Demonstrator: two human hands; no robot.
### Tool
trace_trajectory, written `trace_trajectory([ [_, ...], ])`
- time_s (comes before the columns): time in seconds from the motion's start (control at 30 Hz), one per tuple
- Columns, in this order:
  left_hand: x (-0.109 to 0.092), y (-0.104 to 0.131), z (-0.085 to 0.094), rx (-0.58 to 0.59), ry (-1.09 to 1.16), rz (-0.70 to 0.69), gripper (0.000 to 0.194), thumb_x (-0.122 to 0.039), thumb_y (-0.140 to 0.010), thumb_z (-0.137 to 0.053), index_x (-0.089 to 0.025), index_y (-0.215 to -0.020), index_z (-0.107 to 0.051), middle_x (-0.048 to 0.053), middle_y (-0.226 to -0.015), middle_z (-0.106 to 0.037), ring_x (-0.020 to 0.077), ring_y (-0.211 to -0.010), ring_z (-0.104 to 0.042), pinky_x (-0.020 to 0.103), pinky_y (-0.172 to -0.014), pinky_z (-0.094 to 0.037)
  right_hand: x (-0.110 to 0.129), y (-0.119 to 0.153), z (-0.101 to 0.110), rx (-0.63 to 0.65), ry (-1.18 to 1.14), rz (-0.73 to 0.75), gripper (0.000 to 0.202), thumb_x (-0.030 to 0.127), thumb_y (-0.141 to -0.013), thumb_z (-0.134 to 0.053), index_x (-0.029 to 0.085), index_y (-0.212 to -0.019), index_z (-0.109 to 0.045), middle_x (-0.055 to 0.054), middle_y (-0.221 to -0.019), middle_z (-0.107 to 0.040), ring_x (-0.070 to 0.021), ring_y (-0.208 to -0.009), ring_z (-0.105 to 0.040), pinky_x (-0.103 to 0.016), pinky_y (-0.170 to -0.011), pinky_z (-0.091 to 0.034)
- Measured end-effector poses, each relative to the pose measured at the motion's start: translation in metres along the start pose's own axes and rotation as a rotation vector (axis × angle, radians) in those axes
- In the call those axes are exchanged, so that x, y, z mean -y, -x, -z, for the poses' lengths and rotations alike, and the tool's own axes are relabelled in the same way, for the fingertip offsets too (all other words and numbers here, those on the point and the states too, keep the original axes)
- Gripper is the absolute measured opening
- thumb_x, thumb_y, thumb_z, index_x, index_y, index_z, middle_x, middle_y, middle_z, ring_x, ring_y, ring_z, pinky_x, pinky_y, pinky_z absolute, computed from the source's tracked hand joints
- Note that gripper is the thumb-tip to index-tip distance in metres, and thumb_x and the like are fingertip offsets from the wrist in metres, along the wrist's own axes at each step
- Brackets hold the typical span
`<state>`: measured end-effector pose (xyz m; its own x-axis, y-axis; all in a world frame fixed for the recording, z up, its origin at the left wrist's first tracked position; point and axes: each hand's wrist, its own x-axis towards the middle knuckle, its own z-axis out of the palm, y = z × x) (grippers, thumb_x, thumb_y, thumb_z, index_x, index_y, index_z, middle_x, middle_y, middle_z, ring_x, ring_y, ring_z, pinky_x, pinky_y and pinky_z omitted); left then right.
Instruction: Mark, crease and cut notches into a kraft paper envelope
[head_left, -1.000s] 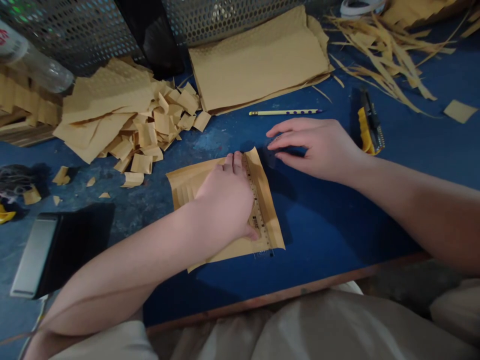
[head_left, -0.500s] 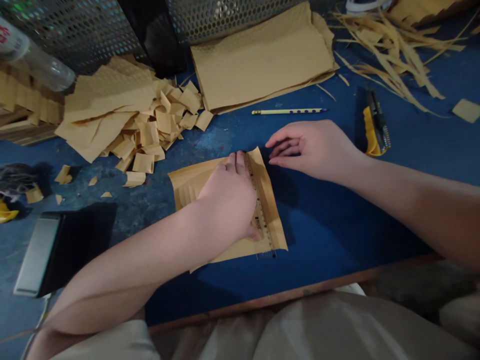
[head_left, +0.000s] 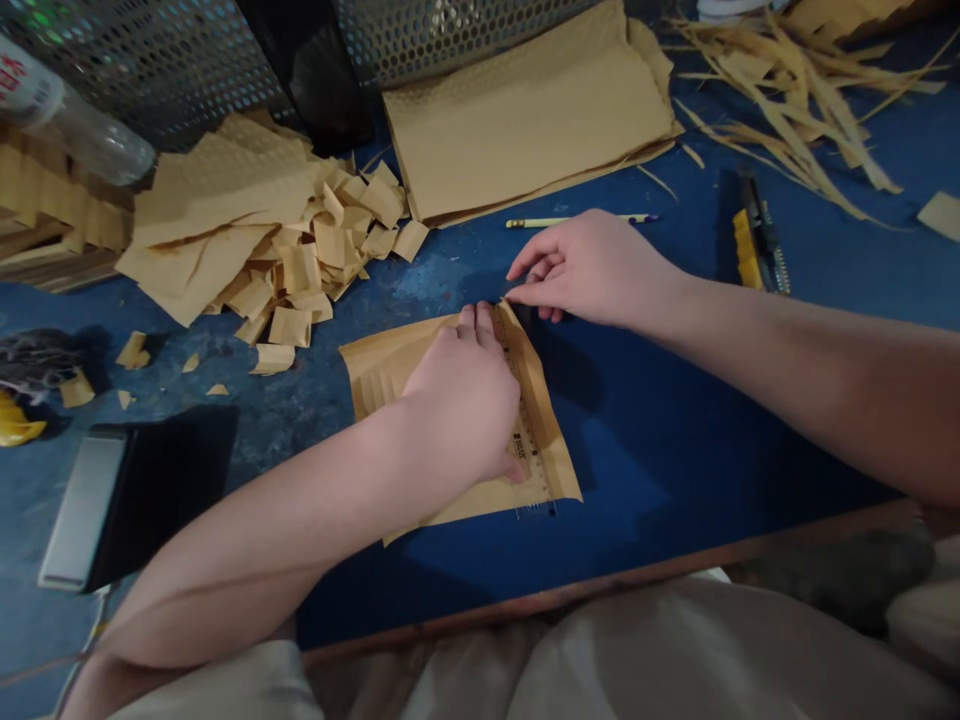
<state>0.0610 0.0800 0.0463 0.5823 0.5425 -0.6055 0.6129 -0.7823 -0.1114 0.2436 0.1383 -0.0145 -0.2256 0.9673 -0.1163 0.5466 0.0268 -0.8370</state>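
A sheet of brown kraft paper [head_left: 390, 385] with raised ridges at its left lies on the blue table. Across its right part runs a clear ruler [head_left: 525, 440], partly hidden by my left hand [head_left: 469, 400]. That hand lies flat over ruler and paper, fingers stretched toward the far edge and thumb apart near the ruler's close end. At the paper's far right corner, my right hand [head_left: 574, 265] has thumb and fingertips closed on the edge. The strip right of the ruler bends up slightly there.
Beyond the hands lie a pencil [head_left: 529, 223] and a stack of kraft sheets [head_left: 525, 120]. A yellow-and-black cutter [head_left: 754, 240] rests at right, below paper strips [head_left: 802, 100]. Paper scraps [head_left: 315, 260], a phone-like slab [head_left: 86, 505] and a plastic bottle [head_left: 97, 130] are at left.
My right hand has moved left to the paper's far corner, and its fingers have closed on the edge. The paper's right strip now bends up a little. My left hand stays put.
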Motion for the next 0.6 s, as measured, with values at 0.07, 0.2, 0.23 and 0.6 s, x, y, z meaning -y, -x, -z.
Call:
trace_trajectory([
  [0.07,0.0,0.0,0.0,-0.008,0.01,-0.003,0.136,-0.087,-0.066,-0.081,0.004,-0.16,-0.043,0.037,-0.173,-0.018,0.0553,-0.161,-0.025,0.056,-0.131,-0.03,0.003,-0.001,-0.002,-0.01,-0.006,-0.008,0.015,0.028,-0.081,-0.086,0.025,-0.08,-0.072,0.0,-0.063,-0.073,-0.0211,-0.048,-0.068,-0.036,-0.047,-0.055],
  [0.2,0.0,-0.001,0.001,-0.005,0.009,-0.025,0.131,-0.085,-0.068,-0.081,0.004,-0.158,-0.047,0.035,-0.173,-0.022,0.0563,-0.161,-0.025,0.057,-0.129,-0.032,0.015,0.004,-0.003,0.021,0.071,-0.033,0.008,0.021,-0.087,-0.077,0.024,-0.085,-0.07,0.005,-0.055,-0.068,-0.0174,-0.043,-0.063,-0.034,-0.05,-0.053],
  [0.23,0.0,-0.001,0.002,-0.001,0.007,-0.024,0.129,-0.084,-0.069,-0.081,0.003,-0.158,-0.048,0.035,-0.173,-0.023,0.0562,-0.161,-0.025,0.058,-0.129,-0.033,0.017,0.006,-0.003,0.03,0.103,-0.033,0.007,0.02,-0.089,-0.075,0.024,-0.086,-0.069,0.006,-0.053,-0.066,-0.0163,-0.042,-0.063,-0.033,-0.052,-0.053],
  [0.6,0.0,-0.001,0.002,-0.005,0.019,-0.012,0.124,-0.083,-0.065,-0.084,-0.003,-0.155,-0.056,0.031,-0.173,-0.027,0.0562,-0.161,-0.025,0.059,-0.126,-0.036,0.025,0.021,-0.008,0.03,0.226,0.075,0.003,0.024,-0.093,-0.069,0.024,-0.092,-0.067,0.006,-0.058,-0.07,-0.0165,-0.049,-0.066,-0.034,-0.064,-0.053],
])
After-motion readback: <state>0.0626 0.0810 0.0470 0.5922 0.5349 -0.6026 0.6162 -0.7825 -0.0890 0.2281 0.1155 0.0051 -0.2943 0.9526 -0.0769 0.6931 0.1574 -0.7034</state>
